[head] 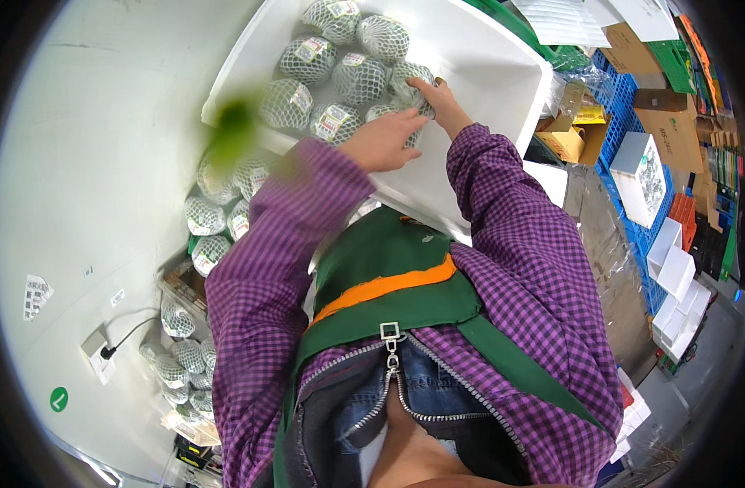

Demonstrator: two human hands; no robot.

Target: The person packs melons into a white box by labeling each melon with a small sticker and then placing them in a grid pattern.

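Observation:
A white foam box point(494, 79) lies before me, its left part filled with several net-wrapped round items point(360, 78), most bearing labels. My right hand point(442, 100) reaches in from the right, its fingers at the side of a net-wrapped item point(409, 82) at the end of the group. My left hand point(387, 140) rests over the near edge of the group, fingers spread across another net-wrapped item that it partly hides. Whether either hand grips its item cannot be told. A blurred green thing hangs close to the camera at the left and covers part of the box's rim.
More net-wrapped items point(205, 215) are stacked left of the box, with others point(189, 357) lower down beside the wall. A plug sits in a wall socket point(97, 357). At right stand a cardboard box point(668, 131), blue plastic pallets point(616, 122) and white foam boxes point(674, 268).

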